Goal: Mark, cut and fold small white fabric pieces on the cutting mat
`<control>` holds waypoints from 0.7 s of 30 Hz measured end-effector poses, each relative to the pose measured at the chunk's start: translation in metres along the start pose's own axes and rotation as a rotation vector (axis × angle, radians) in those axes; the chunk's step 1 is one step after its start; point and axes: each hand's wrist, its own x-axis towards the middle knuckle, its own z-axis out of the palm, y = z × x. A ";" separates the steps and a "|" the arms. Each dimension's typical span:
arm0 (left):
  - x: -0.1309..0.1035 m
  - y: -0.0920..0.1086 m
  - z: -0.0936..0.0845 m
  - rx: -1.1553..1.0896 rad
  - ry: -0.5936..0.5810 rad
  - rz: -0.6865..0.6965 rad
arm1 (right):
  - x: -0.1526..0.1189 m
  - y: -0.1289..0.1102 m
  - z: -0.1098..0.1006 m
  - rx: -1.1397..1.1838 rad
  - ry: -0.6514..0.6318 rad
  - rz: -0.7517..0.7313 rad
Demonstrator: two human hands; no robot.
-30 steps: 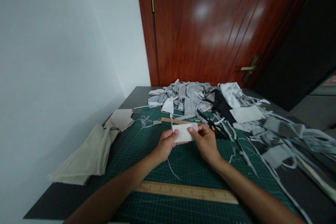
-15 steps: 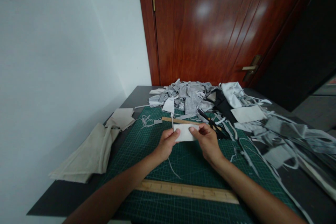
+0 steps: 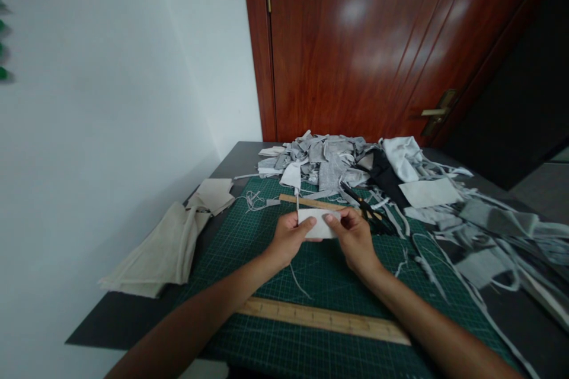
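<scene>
Between both hands, above the green cutting mat [image 3: 249, 237], is a small off-white rectangle of fabric [image 3: 318, 225]. My left hand [image 3: 288, 238] grips its left end, thumb lying on the face and fingers behind. At the right end my right hand [image 3: 354, 237] pinches it with thumb and bent fingers. A thin cord end sticks up near the left thumb, and a loose thread [image 3: 299, 282] trails below the left hand. Black scissors [image 3: 365, 207] lie just beyond the right hand, beside a short wooden ruler [image 3: 306, 201]. A longer wooden ruler [image 3: 329, 318] crosses the mat under my forearms.
A heap of grey fabric scraps [image 3: 322, 157] fills the back of the table by the wooden door [image 3: 347, 59]. More strips and cloth pieces [image 3: 489, 219] spread along the right. Folded beige cloth [image 3: 160, 249] lies at the left edge near the white wall [image 3: 120, 100].
The view has shifted slightly, so the scene sits a little further right. My left thumb has slid inward over the fabric, closer to the right thumb.
</scene>
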 end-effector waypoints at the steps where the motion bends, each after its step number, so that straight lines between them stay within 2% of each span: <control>1: 0.000 0.000 0.000 -0.014 0.009 -0.009 | 0.000 0.001 0.000 -0.008 -0.004 -0.009; 5: 0.000 0.001 0.000 -0.040 0.031 -0.038 | 0.000 0.005 -0.001 -0.086 -0.024 -0.088; 7: 0.000 0.001 -0.001 -0.045 0.054 -0.050 | -0.001 0.003 -0.005 -0.197 -0.036 -0.220; 9: 0.000 0.001 -0.001 -0.049 0.065 -0.086 | -0.002 -0.002 -0.011 -0.384 -0.083 -0.475; 13: 0.000 0.001 -0.001 -0.154 0.008 -0.237 | -0.004 -0.018 -0.021 -0.868 -0.256 -1.127; 15: 0.001 0.003 0.000 -0.245 -0.021 -0.261 | -0.005 -0.026 -0.023 -1.036 -0.296 -1.311; 19: 0.000 0.011 0.003 -0.321 -0.118 -0.249 | -0.007 -0.031 -0.019 -1.174 -0.330 -1.384; 21: -0.001 0.013 0.003 -0.304 -0.092 -0.217 | -0.008 -0.030 -0.017 -1.190 -0.347 -1.396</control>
